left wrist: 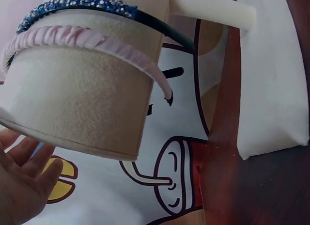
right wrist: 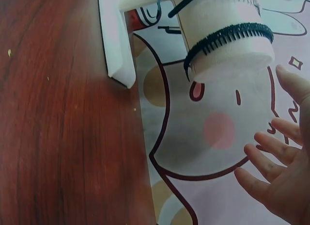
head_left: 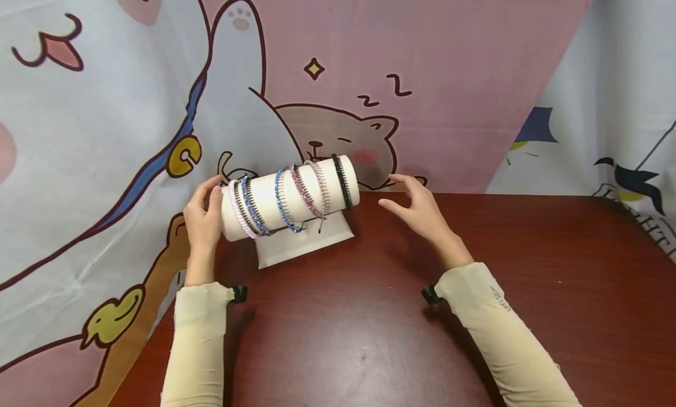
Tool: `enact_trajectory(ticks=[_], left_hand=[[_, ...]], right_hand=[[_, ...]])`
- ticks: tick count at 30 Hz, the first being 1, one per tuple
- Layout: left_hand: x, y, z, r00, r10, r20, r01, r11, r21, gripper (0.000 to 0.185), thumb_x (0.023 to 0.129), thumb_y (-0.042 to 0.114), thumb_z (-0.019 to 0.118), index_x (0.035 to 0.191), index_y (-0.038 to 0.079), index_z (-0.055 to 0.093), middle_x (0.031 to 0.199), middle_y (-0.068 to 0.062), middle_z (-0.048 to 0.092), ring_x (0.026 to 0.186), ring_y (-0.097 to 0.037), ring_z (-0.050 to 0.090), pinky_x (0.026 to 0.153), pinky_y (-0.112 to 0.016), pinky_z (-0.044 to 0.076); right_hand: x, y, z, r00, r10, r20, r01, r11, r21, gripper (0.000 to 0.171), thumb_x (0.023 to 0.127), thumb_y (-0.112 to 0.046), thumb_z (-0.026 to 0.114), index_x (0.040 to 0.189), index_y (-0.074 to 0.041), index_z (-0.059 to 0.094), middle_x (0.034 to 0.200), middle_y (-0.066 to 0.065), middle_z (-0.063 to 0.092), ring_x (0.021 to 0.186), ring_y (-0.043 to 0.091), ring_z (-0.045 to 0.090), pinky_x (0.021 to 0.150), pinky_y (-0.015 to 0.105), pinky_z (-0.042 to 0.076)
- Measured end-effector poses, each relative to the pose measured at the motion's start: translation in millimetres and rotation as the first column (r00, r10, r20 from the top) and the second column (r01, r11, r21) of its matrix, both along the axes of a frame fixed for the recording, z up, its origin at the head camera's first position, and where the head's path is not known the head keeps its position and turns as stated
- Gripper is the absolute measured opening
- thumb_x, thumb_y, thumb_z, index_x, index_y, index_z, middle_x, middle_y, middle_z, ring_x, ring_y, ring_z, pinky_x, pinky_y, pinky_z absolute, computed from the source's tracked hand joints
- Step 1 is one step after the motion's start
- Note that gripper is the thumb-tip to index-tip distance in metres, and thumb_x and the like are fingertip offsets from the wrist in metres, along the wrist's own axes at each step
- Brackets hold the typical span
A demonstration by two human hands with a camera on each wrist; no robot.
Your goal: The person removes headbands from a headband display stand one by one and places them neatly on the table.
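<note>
Fingers relaxed and fairly straight on the left hand point(head_left: 202, 222), a few tucked behind the end rim, thumb clear of it in the left wrist view. Can't confirm contact. Right hand point(head_left: 419, 210): fingers spread wide, holding nothing, apart from the roll's other end.

Headband display stand: left of centre in the head view, slightly tilted in frame. Padded cream roll point(head_left: 267, 197) on a post point(left wrist: 213, 10) over a flat base point(head_left: 306, 248), on the wood tabletop point(head_left: 338, 348).

Six headbands on it: ruched pale pink point(head_left: 242, 210) and blue glitter at the left end, then blue, dark pink, silver-grey, with the toothed black headband point(head_left: 343, 184) at right.

Handling, my guess: light, stiff, top-heavy; nap gives decent grip. Bands springy, could slide or snap if forced. Take the roll by both bare ends, or steady the base; avoid squeezing bands.
</note>
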State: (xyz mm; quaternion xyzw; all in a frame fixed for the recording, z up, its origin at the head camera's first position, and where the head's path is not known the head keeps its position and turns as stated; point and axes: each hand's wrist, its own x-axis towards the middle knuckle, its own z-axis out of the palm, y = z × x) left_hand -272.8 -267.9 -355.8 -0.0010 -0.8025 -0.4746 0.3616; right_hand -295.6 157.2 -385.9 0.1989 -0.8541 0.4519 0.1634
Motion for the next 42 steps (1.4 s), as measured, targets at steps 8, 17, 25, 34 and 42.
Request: enact_trajectory(ticks=[8,17,25,34,42], left_hand=[[-1.0,0.6,-7.3,0.999,0.010,-0.041,-0.009,1.000,0.022,0.030,0.099,0.028,0.056,0.115,0.009,0.075,0.117,-0.011,0.073,0.097,0.011,0.059,0.086,-0.012,0.042],[9.5,-6.5,-5.8,0.984,-0.176,0.017,0.174,0.983,0.055,0.036,0.099,0.022,0.057,0.130,0.006,0.066,0.134,-0.015,0.064,0.112,0.007,0.057,0.094,-0.010,0.041],[16.6,-9.6,-2.7,0.925,-0.377,-0.051,0.380,0.918,0.113,0.042,0.095,0.008,0.057,0.136,-0.004,0.058,0.135,-0.012,0.064,0.114,0.001,0.058,0.095,-0.013,0.043],[-5.5,-29.7,-28.4,0.875,-0.475,-0.093,0.484,0.863,0.143,0.049,0.094,0.006,0.056,0.143,0.004,0.053,0.140,0.005,0.059,0.131,-0.009,0.048,0.108,-0.018,0.033],[-7.0,-26.6,-31.8,0.857,-0.496,-0.136,0.514,0.839,0.179,0.048,0.094,0.010,0.058,0.141,0.002,0.054,0.144,-0.007,0.057,0.131,-0.013,0.049,0.108,-0.020,0.034]], right_hand=[[5.1,-12.0,0.1,1.000,0.016,0.004,-0.016,0.999,-0.032,0.060,0.088,-0.027,0.076,0.140,-0.009,0.053,0.139,0.011,0.057,0.128,0.029,0.055,0.108,0.049,0.043],[9.3,-17.1,4.1,1.000,0.012,-0.029,-0.014,0.998,-0.059,0.054,0.088,-0.023,0.076,0.136,-0.007,0.057,0.133,0.012,0.060,0.122,0.029,0.060,0.104,0.047,0.047],[13.4,-21.6,5.6,0.999,0.034,-0.005,-0.035,0.994,-0.103,0.046,0.089,-0.019,0.074,0.130,-0.005,0.060,0.129,0.016,0.063,0.118,0.033,0.063,0.104,0.048,0.048],[12.8,-31.2,-4.6,0.998,0.065,0.017,-0.062,0.988,-0.139,0.035,0.090,-0.016,0.073,0.120,-0.001,0.065,0.121,0.018,0.067,0.112,0.034,0.067,0.099,0.049,0.051],[14.5,-43.0,-16.7,0.998,0.060,0.020,-0.057,0.989,-0.135,0.026,0.090,-0.016,0.073,0.112,-0.003,0.069,0.109,0.016,0.072,0.099,0.032,0.072,0.091,0.049,0.055]])
